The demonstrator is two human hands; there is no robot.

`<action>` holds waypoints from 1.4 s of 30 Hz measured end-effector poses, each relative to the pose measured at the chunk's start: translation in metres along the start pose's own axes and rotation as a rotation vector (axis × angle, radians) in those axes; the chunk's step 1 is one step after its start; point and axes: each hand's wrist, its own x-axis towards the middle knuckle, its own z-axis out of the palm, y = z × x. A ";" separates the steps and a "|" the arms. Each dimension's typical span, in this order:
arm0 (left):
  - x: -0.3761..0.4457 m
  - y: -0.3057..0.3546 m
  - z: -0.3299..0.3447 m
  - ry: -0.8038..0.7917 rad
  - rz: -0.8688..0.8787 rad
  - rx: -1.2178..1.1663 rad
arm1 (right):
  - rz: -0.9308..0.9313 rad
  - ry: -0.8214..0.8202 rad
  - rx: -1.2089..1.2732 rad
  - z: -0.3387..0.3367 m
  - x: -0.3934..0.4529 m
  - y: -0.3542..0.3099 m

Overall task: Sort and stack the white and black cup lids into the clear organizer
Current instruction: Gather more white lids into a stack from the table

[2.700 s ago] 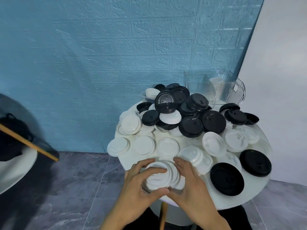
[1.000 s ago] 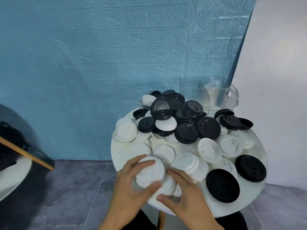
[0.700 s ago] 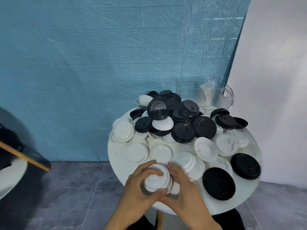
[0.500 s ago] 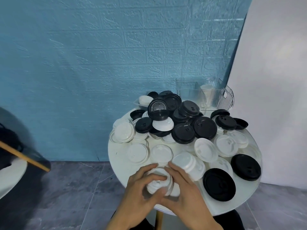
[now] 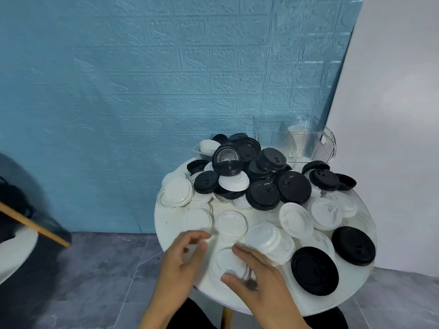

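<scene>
My right hand point(image 5: 259, 279) grips a white lid stack point(image 5: 231, 262) near the table edge; left hand point(image 5: 183, 260) hangs loosely open (blurry).

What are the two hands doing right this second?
Left hand: open, fingers loosely curled, holding nothing.
Right hand: holds a small stack of white lids on the table.

Bare forearms, no sleeves visible.
</scene>
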 end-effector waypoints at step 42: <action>-0.035 0.009 0.024 -0.019 0.091 0.112 | -0.119 -0.043 -0.081 0.001 -0.001 0.008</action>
